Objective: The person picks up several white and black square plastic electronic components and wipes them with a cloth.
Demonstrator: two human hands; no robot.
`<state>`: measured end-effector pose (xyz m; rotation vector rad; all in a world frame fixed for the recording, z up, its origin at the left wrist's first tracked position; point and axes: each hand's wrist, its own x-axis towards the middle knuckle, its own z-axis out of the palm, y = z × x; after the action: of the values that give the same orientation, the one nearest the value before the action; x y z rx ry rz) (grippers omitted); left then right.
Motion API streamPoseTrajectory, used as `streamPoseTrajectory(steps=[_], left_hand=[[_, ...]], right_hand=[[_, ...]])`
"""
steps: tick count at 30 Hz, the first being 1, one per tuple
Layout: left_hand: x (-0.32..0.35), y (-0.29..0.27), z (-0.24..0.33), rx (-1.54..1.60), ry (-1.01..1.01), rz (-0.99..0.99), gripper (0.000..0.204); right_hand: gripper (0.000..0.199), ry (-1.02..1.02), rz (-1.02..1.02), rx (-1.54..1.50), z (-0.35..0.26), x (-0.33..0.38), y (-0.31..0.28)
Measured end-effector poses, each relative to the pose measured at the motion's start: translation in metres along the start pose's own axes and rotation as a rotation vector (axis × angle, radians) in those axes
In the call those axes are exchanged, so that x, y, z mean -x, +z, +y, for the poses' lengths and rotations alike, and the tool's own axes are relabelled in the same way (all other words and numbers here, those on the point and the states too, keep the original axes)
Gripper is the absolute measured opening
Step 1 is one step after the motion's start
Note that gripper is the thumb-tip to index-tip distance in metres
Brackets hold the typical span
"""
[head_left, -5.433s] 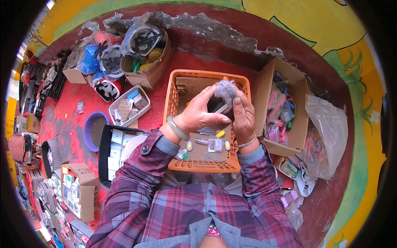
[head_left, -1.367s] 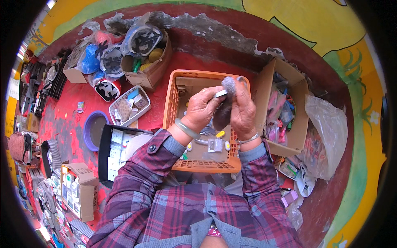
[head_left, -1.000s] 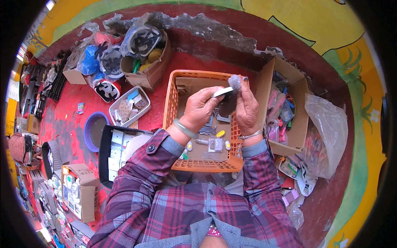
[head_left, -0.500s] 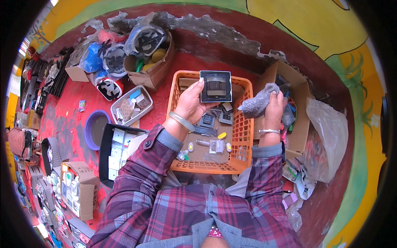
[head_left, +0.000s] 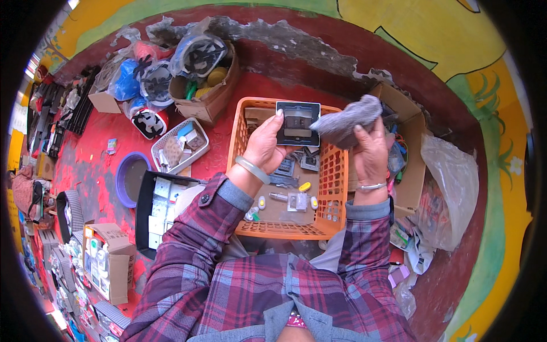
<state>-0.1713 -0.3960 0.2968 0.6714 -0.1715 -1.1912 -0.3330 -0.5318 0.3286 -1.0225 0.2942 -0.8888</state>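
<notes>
at orange basket (head_left: pixel 285 229) of small parts (head_left: pixel 297 201), held black frame (head_left: pixel 298 123), grey cloth (head_left: pixel 350 121)

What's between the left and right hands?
In the head view: the black square panel, held by the left hand, then the grey fluffy cloth, held by the right hand. Cloth's tip overlaps the panel's edge; contact unclear.

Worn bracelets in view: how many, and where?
2: a pale green bangle behind the left hand holding the square black panel, a thin silver-coloured band behind the right hand. Plaid sleeves may hide more.
</notes>
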Motion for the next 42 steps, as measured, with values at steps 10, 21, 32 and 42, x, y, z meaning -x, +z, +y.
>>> streamPoseTrajectory(steps=[10,21,32,42], left_hand=[[0.004,0.007,-0.021,-0.209,0.133,-0.146,0.028],[0.006,0.002,-0.024,-0.701,0.072,-0.291,0.022],[0.000,0.000,-0.004,-0.953,-0.100,-0.197,0.027],[0.009,0.019,-0.034,-0.241,0.146,-0.240,0.048]], right_hand=[[0.052,-0.294,0.187,0.676,0.053,0.016,0.026],[0.045,-0.205,-0.256,0.810,0.015,0.007,-0.004],[0.046,0.061,-0.282,0.552,0.019,0.010,-0.002],[0.040,-0.054,0.339,-0.052,0.048,0.006,-0.004]])
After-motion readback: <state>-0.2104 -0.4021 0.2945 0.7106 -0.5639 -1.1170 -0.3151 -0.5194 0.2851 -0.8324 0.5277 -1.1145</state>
